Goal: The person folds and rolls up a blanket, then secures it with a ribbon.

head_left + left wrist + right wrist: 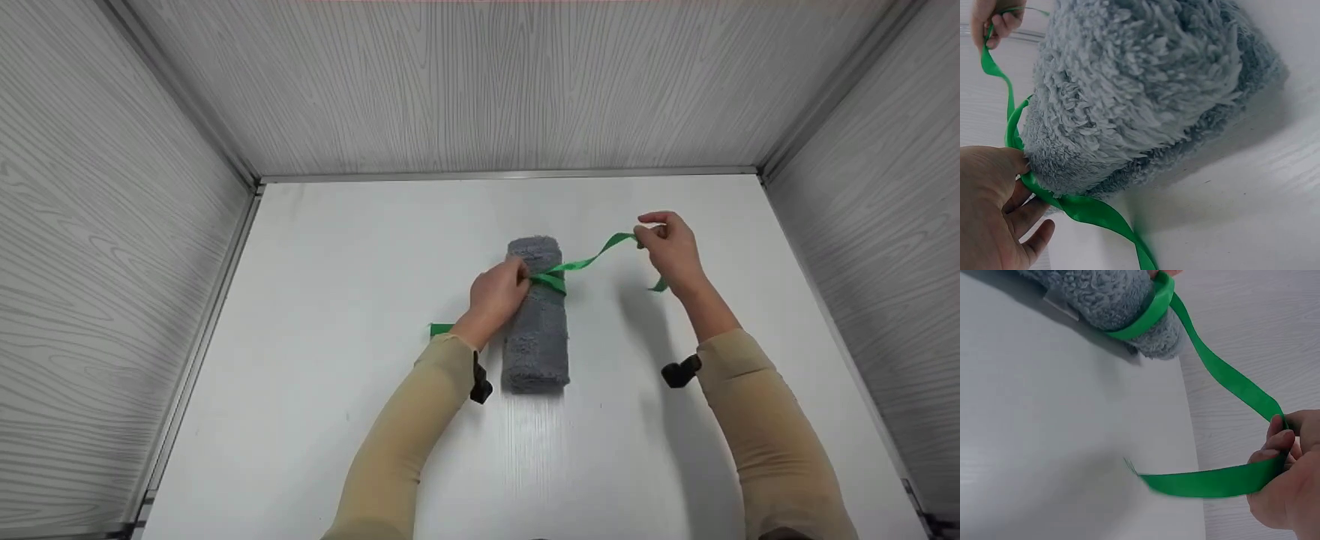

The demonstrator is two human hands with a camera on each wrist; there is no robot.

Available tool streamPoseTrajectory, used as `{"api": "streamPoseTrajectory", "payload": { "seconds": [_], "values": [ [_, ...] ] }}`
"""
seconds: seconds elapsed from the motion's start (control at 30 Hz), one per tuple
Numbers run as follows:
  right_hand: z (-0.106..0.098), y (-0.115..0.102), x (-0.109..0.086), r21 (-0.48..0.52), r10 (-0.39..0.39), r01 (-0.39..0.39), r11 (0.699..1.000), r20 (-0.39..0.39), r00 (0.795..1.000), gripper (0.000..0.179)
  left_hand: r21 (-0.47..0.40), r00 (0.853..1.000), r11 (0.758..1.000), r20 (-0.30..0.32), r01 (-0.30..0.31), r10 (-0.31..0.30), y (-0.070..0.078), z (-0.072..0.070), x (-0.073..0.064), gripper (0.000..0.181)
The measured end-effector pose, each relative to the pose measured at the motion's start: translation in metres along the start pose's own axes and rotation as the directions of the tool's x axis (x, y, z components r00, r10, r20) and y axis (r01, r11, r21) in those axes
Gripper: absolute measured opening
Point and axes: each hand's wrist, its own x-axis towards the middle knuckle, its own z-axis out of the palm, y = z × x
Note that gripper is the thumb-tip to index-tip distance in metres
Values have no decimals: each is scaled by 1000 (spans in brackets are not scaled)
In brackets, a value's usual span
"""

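Observation:
A rolled grey fluffy towel lies lengthwise on the table, with a green ribbon wrapped around its far half. My left hand is at the towel's left side, pinching the ribbon close against it; in the left wrist view one ribbon tail hangs down past the fingers. To the right, my right hand is raised over the table and pinches the other length of ribbon, which slants up from the towel. Beyond those fingers a loose frayed end dangles in the right wrist view.
The white table is bounded by a grey wood-grain back panel and side panels. A green ribbon piece shows beside my left wrist. A small pale tag sticks out from under the towel.

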Motion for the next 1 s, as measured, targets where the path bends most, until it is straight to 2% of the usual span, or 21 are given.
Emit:
{"api": "streamPoseTrajectory", "payload": {
  "seconds": [0.07,0.1,0.17,0.23,0.3,0.37,0.43,0.53,0.67,0.77,0.87,1.0],
  "values": [
    [-6,6,-2,-148,-27,31,988,31,999,39,8,1000,1000,-1,4,-4,0,0,0,13],
    [-9,9,-3,-227,-26,38,973,56,998,39,12,1000,1000,0,6,-6,0,0,0,13],
    [-13,15,-6,-361,12,35,932,127,992,39,11,1000,1000,-3,8,-8,0,0,0,13],
    [-14,22,-8,-480,62,44,876,203,977,43,10,1000,1000,-6,5,-5,-1,0,0,13],
    [-12,28,-10,-555,95,61,830,248,964,45,8,1000,1000,-6,4,-4,-1,0,0,13],
    [-8,33,-10,-586,85,81,807,250,964,47,7,1000,1000,-8,0,0,-1,0,-1,13],
    [-1,37,-10,-564,49,92,821,229,972,46,6,1000,1000,-11,-3,3,-1,-1,-1,12],
    [15,38,-9,-485,-16,120,866,213,977,44,8,1000,1000,-15,-6,7,-1,0,-1,12],
    [42,35,-13,-328,-94,170,929,234,968,41,3,1000,1000,-14,-12,12,-1,0,-1,13],
    [63,32,-16,-178,-122,174,969,269,955,40,-3,1000,1000,-11,-19,19,-1,0,-1,13],
    [81,28,-19,-75,-115,144,987,300,947,41,-2,1000,1000,-13,-24,24,-1,0,0,12],
    [98,24,-20,-80,-83,111,991,294,952,44,6,1000,1000,-7,-24,24,-1,0,-1,12]
  ]
}}
